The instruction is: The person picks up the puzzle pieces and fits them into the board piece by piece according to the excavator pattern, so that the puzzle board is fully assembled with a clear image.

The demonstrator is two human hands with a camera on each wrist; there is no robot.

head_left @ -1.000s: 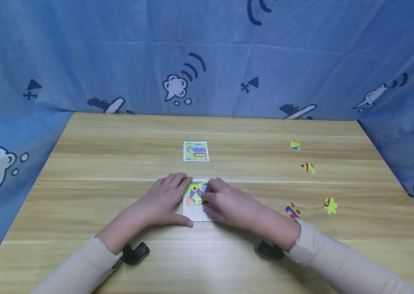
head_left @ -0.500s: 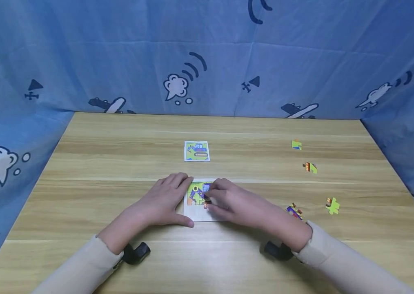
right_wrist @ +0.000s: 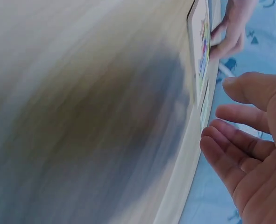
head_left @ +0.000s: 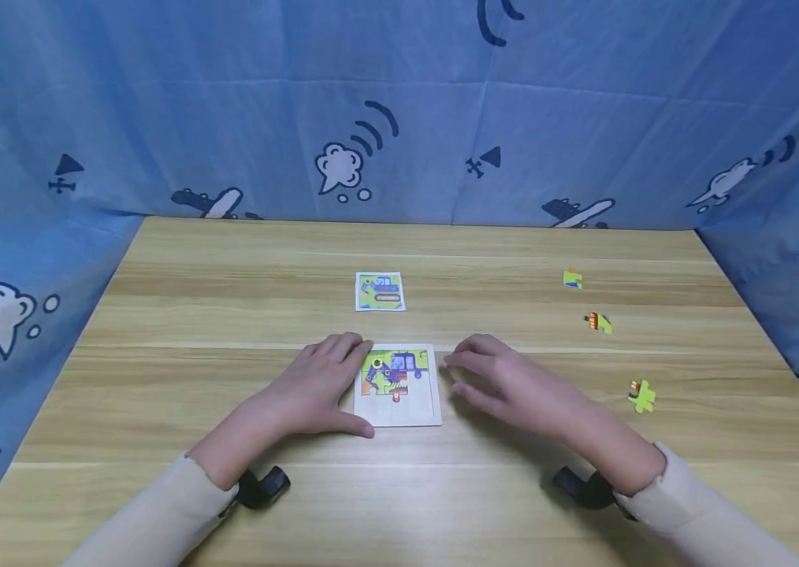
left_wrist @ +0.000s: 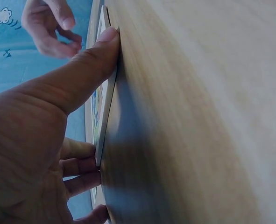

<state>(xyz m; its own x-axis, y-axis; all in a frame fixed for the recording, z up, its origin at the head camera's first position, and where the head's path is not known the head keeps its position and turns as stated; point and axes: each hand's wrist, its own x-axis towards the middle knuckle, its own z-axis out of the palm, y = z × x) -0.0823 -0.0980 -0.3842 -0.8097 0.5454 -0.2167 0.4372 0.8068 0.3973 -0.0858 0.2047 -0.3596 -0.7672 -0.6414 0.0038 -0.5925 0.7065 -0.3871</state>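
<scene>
A square jigsaw board (head_left: 406, 415) with a white frame lies on the table in the head view. Joined pieces (head_left: 387, 370) fill its upper part, showing a purple excavator on green; the lower part is bare white. My left hand (head_left: 317, 386) rests along the board's left side, a straight thumb at the front corner and fingertips at the left edge, as the left wrist view also shows. To the right of the board, my right hand (head_left: 506, 386) hovers with nothing in it, fingers loosely bent and thumb apart in the right wrist view.
Behind the board lies a small picture card (head_left: 380, 292) of the excavator. Loose jigsaw pieces lie at the right: a green one (head_left: 572, 279), a green and striped one (head_left: 598, 323) and a green knobbed one (head_left: 644, 397). A blue curtain (head_left: 414, 110) surrounds the table.
My right hand has let go of a jigsaw piece in the board and moved off to the right. Its arm now covers where a purple loose piece lay. My left hand has stayed put.
</scene>
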